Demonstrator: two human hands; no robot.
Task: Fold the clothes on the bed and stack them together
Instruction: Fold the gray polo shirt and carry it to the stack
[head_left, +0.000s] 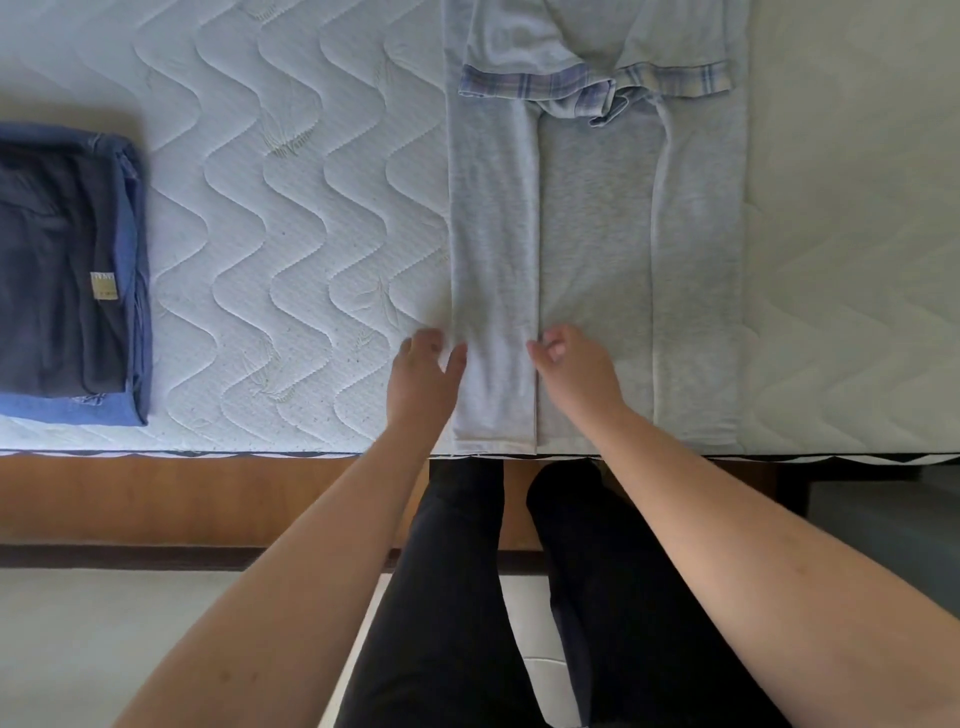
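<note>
Grey shirt (592, 249) spread flat on the mattress (291, 208), right of centre, hem lined up along the near edge of the bed. Both side panels folded inward as long strips: left strip (493, 312) paler and lying over the body, right strip (696, 312) lying likewise along the other side. Short sleeves with plaid cuffs (597, 85) folded across the upper part, meeting near the middle, the fabric bunched a little where they touch.

Left hand (423, 374) resting at the outer edge of the left strip, near the hem, thumb on the cloth and fingers loosely spread beside it on the mattress; relaxed, not gripping anything that can be seen. Right hand (574, 369) at the inner edge of the same strip, fingers curled down toward the fold line; whether pinching the fabric or merely touching it, cannot tell.

Folded stack (67, 275) at the far left of the mattress, well apart from the shirt: a dark navy garment on top with a small pale label, a brighter blue one beneath, showing at the near and right edges.

Wooden bed frame (182, 493) below the mattress edge, black-trousered legs (467, 597) standing close against it.
</note>
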